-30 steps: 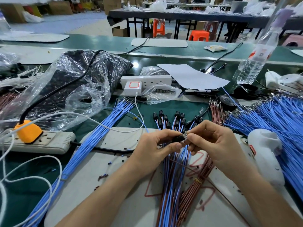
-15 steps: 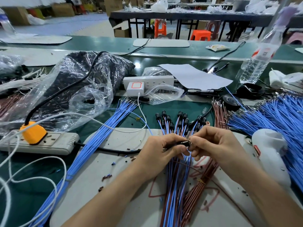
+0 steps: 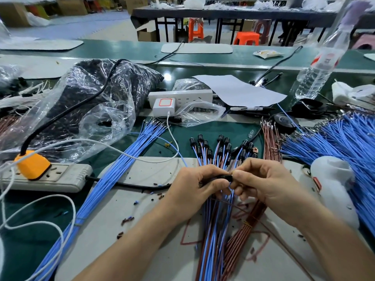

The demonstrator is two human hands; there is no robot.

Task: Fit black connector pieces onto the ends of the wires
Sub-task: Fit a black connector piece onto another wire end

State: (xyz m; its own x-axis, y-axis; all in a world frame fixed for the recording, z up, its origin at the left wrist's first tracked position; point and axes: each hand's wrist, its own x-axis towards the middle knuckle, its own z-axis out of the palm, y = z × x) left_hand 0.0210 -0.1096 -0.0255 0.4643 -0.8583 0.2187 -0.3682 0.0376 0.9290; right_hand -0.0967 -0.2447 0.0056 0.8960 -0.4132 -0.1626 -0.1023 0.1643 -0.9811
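My left hand (image 3: 194, 185) pinches a black connector piece (image 3: 224, 177) that lies sideways between both hands. My right hand (image 3: 261, 183) pinches at its right end, where a thin wire tip meets it; the tip itself is mostly hidden by my fingers. Under my hands runs a bunch of blue and brown wires (image 3: 215, 236), and just beyond my fingers it fans out into several wire ends with black connectors fitted (image 3: 221, 147). A loose bundle of blue wires (image 3: 113, 179) lies diagonally at the left.
A big heap of blue wires (image 3: 345, 142) fills the right side, with brown wires (image 3: 271, 138) beside it. A white object (image 3: 332, 185) sits right of my hand. A grey power strip with an orange plug (image 3: 40, 171), plastic bags of black parts (image 3: 97, 102), a white strip (image 3: 180, 98) and a water bottle (image 3: 318, 69) stand behind.
Both hands stay pressed together on the black connector; they have sunk slightly lower in view and the connector now lies more level between the fingertips.
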